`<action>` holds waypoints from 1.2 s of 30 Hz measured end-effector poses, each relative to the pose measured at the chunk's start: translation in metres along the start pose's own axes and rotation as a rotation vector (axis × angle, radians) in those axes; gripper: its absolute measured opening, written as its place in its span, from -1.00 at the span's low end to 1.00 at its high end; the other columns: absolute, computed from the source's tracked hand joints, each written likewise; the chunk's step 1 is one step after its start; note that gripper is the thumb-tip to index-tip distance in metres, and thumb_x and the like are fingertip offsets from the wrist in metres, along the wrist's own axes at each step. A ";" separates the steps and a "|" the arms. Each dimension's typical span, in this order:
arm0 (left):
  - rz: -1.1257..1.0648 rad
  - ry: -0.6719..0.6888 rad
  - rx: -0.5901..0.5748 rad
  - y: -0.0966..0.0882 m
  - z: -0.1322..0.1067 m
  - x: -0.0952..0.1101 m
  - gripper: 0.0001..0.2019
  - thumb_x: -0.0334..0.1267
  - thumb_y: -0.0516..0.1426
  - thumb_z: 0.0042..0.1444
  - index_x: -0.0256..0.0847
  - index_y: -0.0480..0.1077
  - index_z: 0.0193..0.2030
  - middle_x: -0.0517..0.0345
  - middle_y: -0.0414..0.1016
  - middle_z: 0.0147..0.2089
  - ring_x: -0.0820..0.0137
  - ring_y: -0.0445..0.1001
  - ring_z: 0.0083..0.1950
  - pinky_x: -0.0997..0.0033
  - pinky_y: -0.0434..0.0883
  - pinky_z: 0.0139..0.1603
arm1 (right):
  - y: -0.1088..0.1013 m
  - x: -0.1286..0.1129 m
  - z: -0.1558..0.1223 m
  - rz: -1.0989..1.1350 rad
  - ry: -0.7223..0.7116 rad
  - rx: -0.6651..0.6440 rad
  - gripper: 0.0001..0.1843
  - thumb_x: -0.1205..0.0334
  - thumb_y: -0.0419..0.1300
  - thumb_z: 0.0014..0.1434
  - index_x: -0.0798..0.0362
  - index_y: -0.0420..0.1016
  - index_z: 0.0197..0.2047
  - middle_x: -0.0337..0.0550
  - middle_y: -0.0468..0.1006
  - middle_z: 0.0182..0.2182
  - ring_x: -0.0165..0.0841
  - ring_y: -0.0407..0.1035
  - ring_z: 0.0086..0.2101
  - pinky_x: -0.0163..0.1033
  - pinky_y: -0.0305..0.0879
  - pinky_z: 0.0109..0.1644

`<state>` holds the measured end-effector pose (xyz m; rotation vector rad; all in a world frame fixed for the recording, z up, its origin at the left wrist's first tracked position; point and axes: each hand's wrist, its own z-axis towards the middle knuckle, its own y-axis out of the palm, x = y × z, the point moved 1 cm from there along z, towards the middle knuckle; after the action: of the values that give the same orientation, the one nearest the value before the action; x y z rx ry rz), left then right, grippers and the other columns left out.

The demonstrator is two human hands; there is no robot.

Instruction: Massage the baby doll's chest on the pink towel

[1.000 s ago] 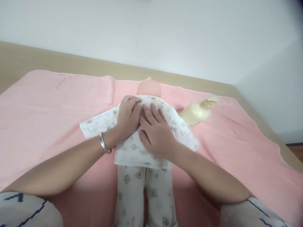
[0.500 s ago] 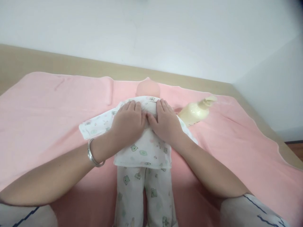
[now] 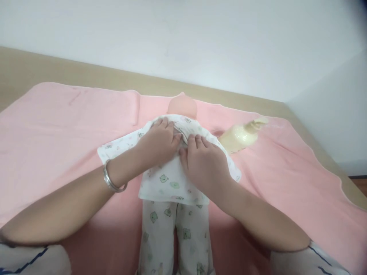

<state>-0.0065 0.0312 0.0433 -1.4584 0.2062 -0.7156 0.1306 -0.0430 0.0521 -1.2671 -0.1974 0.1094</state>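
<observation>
A baby doll lies stretched out, its rounded head (image 3: 182, 106) at the far end; its face does not show. It wears a white long-sleeved top (image 3: 172, 187) with small green animal prints and matching trousers (image 3: 159, 236). My left hand (image 3: 159, 139) rests on the upper part of the top, fingers stretched out, a silver bangle on the wrist. My right hand (image 3: 205, 158) lies on the other side, fingers slightly bent and thumb apart. Between the hands the fabric gapes along a curved fold. Both palms face the cloth and are hidden.
A pink blanket (image 3: 71, 152) is spread under the doll over a light wooden surface (image 3: 77, 68). A pale yellow pump bottle (image 3: 239, 136) lies on its side, right of the doll. A white wall (image 3: 183, 42) rises behind.
My right hand has slid back toward me and a little right. My left hand has shifted slightly. The fabric between them now shows a raised, gaping fold.
</observation>
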 end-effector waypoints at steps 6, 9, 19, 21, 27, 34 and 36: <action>-0.084 -0.091 0.087 0.007 0.002 0.002 -0.43 -0.15 -0.17 0.38 -0.63 0.25 0.29 -0.44 0.29 0.35 -0.08 0.17 0.47 -0.15 0.13 0.50 | -0.003 0.005 0.003 0.123 0.006 -0.046 -0.41 0.16 -0.10 0.42 0.46 0.40 0.26 0.36 0.52 0.16 0.08 0.43 0.19 0.13 0.39 0.27; -0.061 -0.098 0.109 0.007 -0.002 0.006 -0.44 -0.14 -0.16 0.39 -0.61 0.30 0.26 -0.41 0.39 0.26 -0.06 0.30 0.37 -0.12 0.23 0.45 | 0.003 0.019 0.014 0.224 0.019 -0.065 -0.43 0.13 -0.08 0.42 0.40 0.42 0.25 0.26 0.49 0.21 0.04 0.36 0.25 0.11 0.33 0.33; 0.160 0.150 0.157 0.008 -0.024 0.039 -0.57 -0.45 -0.09 0.24 -0.53 0.42 0.16 -0.32 0.48 0.22 -0.02 0.37 0.36 -0.03 0.29 0.47 | 0.036 0.039 0.038 0.349 -0.009 -0.018 -0.51 0.12 -0.14 0.42 0.28 0.39 0.14 0.29 0.48 0.16 0.02 0.30 0.24 0.17 0.23 0.34; 0.115 0.131 0.186 0.008 -0.023 0.037 -0.59 -0.43 -0.07 0.25 -0.43 0.44 0.13 -0.24 0.50 0.20 0.00 0.37 0.37 -0.07 0.31 0.45 | 0.031 0.037 0.037 0.345 -0.008 -0.025 -0.56 0.14 -0.15 0.42 0.20 0.43 0.06 0.22 0.55 0.05 0.00 0.38 0.14 0.14 0.30 0.26; -0.143 -0.075 0.105 0.000 -0.001 0.010 -0.74 -0.25 -0.07 0.30 -0.29 0.41 -0.16 -0.18 0.51 -0.02 0.05 0.47 0.12 -0.09 0.43 0.25 | 0.008 0.023 0.023 0.247 0.000 -0.045 -0.52 0.19 -0.12 0.42 0.32 0.43 0.16 0.22 0.59 0.04 0.00 0.44 0.09 0.06 0.35 0.21; -0.201 -0.113 0.191 0.009 0.006 0.001 -0.75 -0.17 -0.10 0.32 -0.25 0.32 -0.16 -0.17 0.46 -0.06 0.05 0.42 0.05 -0.15 0.34 0.24 | 0.004 0.013 0.012 0.228 -0.027 0.018 -0.46 0.19 -0.11 0.41 0.37 0.44 0.22 0.25 0.58 0.11 0.02 0.43 0.17 0.13 0.34 0.29; -0.209 -0.115 0.191 0.012 0.004 0.001 -0.72 -0.16 -0.10 0.33 -0.28 0.34 -0.11 -0.19 0.47 -0.03 0.04 0.42 0.09 -0.13 0.33 0.26 | 0.010 0.018 0.017 0.281 -0.014 -0.002 -0.45 0.18 -0.08 0.40 0.35 0.43 0.25 0.22 0.53 0.18 -0.02 0.37 0.24 0.12 0.32 0.33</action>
<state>0.0002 0.0338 0.0329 -1.3444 -0.1030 -0.7941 0.1451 -0.0208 0.0494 -1.2909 -0.0302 0.3595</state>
